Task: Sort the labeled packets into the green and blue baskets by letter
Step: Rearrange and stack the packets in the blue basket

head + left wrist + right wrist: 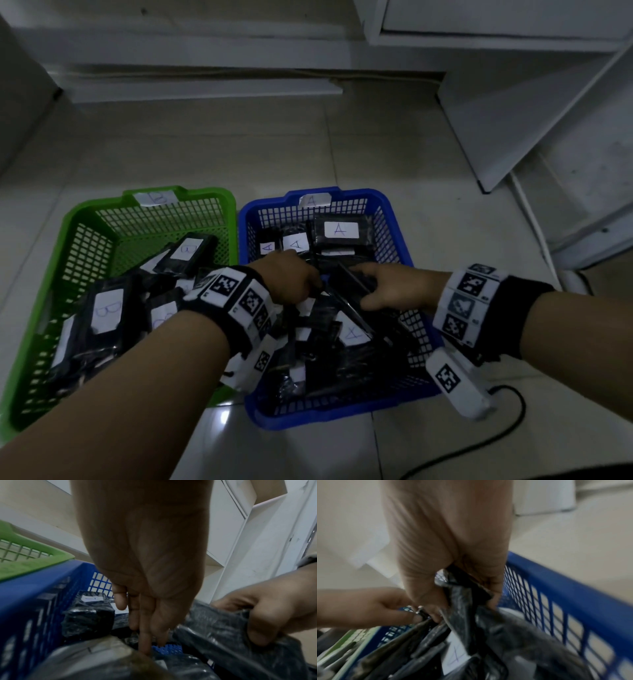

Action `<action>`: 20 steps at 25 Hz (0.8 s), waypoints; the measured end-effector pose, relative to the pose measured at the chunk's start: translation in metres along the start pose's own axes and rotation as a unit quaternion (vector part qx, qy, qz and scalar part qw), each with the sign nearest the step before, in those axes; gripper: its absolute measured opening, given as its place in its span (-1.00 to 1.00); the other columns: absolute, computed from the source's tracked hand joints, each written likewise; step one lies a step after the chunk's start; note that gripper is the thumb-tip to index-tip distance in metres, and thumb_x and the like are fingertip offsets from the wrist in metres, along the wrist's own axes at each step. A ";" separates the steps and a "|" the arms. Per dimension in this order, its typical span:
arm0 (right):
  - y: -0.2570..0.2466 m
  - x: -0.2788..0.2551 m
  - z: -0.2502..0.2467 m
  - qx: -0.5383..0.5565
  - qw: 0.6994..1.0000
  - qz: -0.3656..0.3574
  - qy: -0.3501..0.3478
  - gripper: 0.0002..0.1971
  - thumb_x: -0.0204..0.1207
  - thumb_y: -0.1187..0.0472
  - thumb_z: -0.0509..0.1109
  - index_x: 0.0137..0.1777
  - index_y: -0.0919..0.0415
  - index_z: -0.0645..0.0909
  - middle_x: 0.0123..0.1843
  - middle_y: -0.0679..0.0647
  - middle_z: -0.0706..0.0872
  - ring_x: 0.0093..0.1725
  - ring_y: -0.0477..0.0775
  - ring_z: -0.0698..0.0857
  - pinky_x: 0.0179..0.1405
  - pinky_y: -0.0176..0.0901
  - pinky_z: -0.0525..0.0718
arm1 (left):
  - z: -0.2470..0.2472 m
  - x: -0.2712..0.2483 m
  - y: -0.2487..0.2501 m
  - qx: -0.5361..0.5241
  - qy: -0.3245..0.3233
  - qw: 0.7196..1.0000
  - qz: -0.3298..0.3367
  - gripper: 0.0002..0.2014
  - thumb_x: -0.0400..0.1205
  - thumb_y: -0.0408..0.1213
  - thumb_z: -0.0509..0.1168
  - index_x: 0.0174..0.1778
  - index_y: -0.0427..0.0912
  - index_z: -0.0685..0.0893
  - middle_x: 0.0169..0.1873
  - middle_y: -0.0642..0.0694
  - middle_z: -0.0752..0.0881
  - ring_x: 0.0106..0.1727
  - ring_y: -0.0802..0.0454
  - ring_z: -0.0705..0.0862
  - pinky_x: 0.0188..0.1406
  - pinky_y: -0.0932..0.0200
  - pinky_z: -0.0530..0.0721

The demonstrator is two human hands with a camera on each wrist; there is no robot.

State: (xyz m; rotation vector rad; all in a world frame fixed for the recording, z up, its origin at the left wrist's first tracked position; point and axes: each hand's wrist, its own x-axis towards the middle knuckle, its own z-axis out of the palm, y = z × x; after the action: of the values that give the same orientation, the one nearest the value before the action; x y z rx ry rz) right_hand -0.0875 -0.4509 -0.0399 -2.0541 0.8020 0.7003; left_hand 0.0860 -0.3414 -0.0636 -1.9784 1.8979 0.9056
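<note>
right hand grips a black packet inside the blue basket; left hand probes beside it, fingers straight; check the packet's letter before moving it

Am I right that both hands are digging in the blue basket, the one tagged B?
Not quite. Both the left hand and the right hand are in the blue basket, but the head view shows its tag reads A; the green basket carries the B.
</note>
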 end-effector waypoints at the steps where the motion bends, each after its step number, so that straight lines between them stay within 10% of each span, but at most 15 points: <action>1: -0.003 -0.003 -0.003 0.009 1.000 -0.007 0.015 -0.39 0.45 0.19 0.43 0.52 0.04 0.37 0.14 -0.01 0.66 0.03 -0.03 0.69 -0.06 -0.35 0.64 | 0.000 0.002 0.001 -0.005 -0.001 1.000 0.005 -0.62 0.61 -0.20 0.15 0.34 0.14 0.61 0.27 -0.07 0.68 0.24 -0.13 0.60 0.27 -0.07 0.61; 8: -0.020 -0.014 -0.027 0.271 0.962 -0.002 -0.036 -0.66 0.55 0.38 0.26 0.32 0.20 0.47 0.09 0.31 0.71 -0.02 0.36 0.78 -0.15 0.30 0.79 | 0.000 0.003 0.003 -0.045 0.005 0.999 0.023 -0.60 0.61 -0.14 0.18 0.37 0.23 0.56 0.26 0.00 0.69 0.27 -0.09 0.61 0.28 -0.08 0.61; 11: -0.009 0.002 -0.030 -0.009 0.994 -0.050 0.096 -0.37 0.48 0.29 0.39 0.52 0.02 0.28 0.27 0.22 0.62 0.02 0.20 0.72 -0.09 -0.03 0.74 | 0.000 0.000 0.005 -0.046 -0.014 0.999 0.018 -0.59 0.64 -0.14 0.16 0.42 0.27 0.50 0.39 0.05 0.59 0.38 -0.06 0.53 0.41 -0.04 0.50; 14: 0.007 0.026 -0.008 -0.226 0.967 -0.073 0.092 -0.13 0.47 0.21 0.44 0.64 -0.11 -0.03 0.56 0.25 0.23 0.36 0.26 0.52 0.24 0.05 0.64 | 0.000 -0.003 0.007 -0.028 -0.026 0.999 0.013 -0.59 0.65 -0.15 0.15 0.42 0.27 0.50 0.45 0.07 0.53 0.43 -0.06 0.46 0.48 -0.04 0.41; 17: 0.021 0.037 0.011 -0.283 0.953 -0.055 0.088 -0.12 0.50 0.05 0.40 0.65 -0.15 -0.13 0.60 0.26 0.08 0.47 0.34 0.39 0.36 0.12 0.57 | 0.000 -0.002 0.008 -0.030 -0.031 0.999 0.010 -0.59 0.65 -0.15 0.15 0.41 0.29 0.50 0.43 0.08 0.55 0.45 -0.06 0.43 0.49 -0.05 0.36; 20: 0.019 0.033 0.010 -0.192 0.971 -0.079 0.118 -0.45 0.50 0.05 0.37 0.43 0.04 0.24 0.34 0.23 0.41 0.14 0.20 0.57 -0.02 -0.09 0.61 | -0.001 -0.001 0.010 -0.008 -0.040 0.999 0.003 -0.60 0.66 -0.13 0.14 0.42 0.29 0.49 0.42 0.07 0.56 0.46 -0.09 0.38 0.48 -0.07 0.33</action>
State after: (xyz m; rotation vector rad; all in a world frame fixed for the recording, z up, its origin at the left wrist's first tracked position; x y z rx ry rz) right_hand -0.0822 -0.4619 -0.0775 -2.5581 0.6592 0.5615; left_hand 0.0768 -0.3426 -0.0598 -1.9166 1.8603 0.9903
